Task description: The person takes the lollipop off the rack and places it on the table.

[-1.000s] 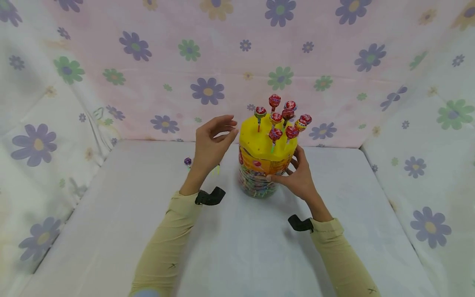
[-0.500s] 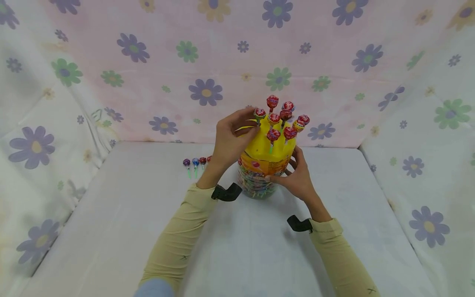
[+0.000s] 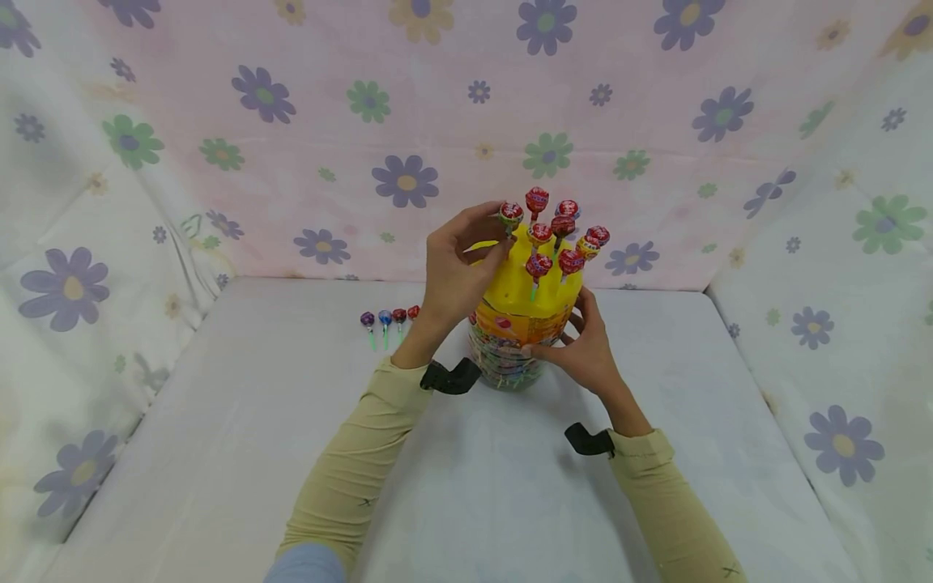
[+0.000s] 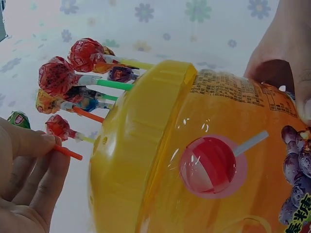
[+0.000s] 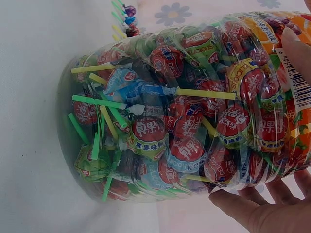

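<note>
My left hand (image 3: 465, 263) pinches the orange stick of a lollipop (image 3: 511, 214) at the left side of the yellow lid (image 3: 516, 283). In the left wrist view this lollipop's green-wrapped head (image 4: 19, 119) shows above the fingers, and the stick's free end stands apart from the lid. Several other wrapped lollipops (image 4: 57, 77) stand with their sticks in the lid. My right hand (image 3: 586, 352) grips the clear jar (image 3: 503, 360) from the right, thumb in front. Through the jar's wall, the right wrist view shows many wrapped lollipops (image 5: 187, 150) inside.
On the white table (image 3: 240, 421), left of the jar, several lollipops (image 3: 385, 318) lie in a row, partly hidden behind my left wrist. A flowered cloth (image 3: 328, 162) hangs behind and along both sides.
My left hand has moved right to the lid and taken hold of the leftmost lollipop's stick. That lollipop has risen slightly. My right hand stays on the jar.
</note>
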